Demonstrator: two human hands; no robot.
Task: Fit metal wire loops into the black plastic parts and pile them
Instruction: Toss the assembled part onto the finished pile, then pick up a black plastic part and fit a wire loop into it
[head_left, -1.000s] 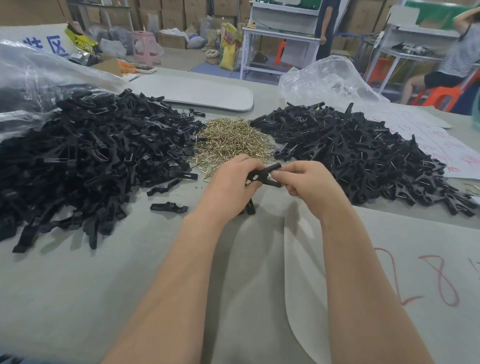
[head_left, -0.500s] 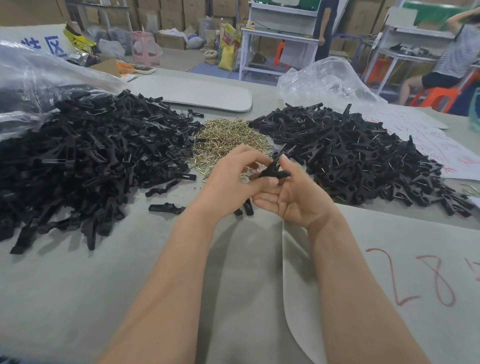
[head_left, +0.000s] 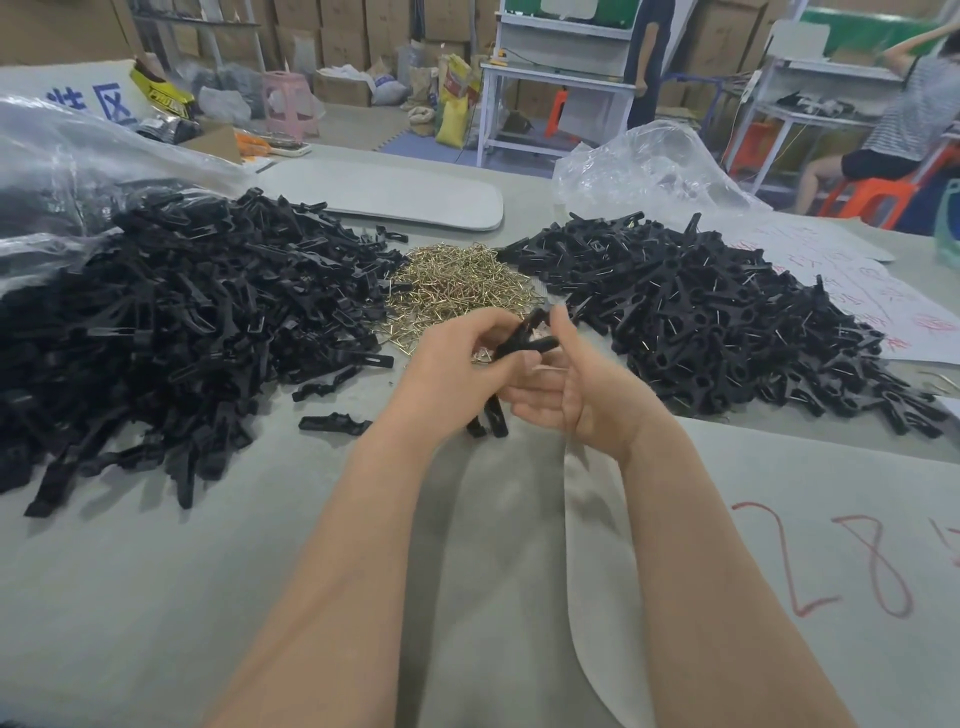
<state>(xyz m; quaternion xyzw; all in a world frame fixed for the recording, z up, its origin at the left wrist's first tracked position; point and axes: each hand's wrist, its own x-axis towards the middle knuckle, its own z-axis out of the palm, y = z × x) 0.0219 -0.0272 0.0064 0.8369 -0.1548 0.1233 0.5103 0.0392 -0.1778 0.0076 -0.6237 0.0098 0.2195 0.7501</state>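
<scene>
Hands meet above the middle of a grey counter (head_left: 156, 597): the left hand (head_left: 457, 366) and the right hand (head_left: 579, 402) both curl their fingers round a black plastic part (head_left: 525, 338), holding it clear of the surface. Two more black pieces (head_left: 492, 415) jut down from under the left palm. Just beyond lies a heap of brass-coloured wire loops (head_left: 457, 286), with a left pile of black parts (head_left: 182, 322) on one side and a right pile glinting with wire (head_left: 701, 322) on the other.

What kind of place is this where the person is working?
Probably a small factory or assembly workshop: big piles of black plastic parts, a heap of metal wire loops, and stacked cardboard boxes behind.
</scene>
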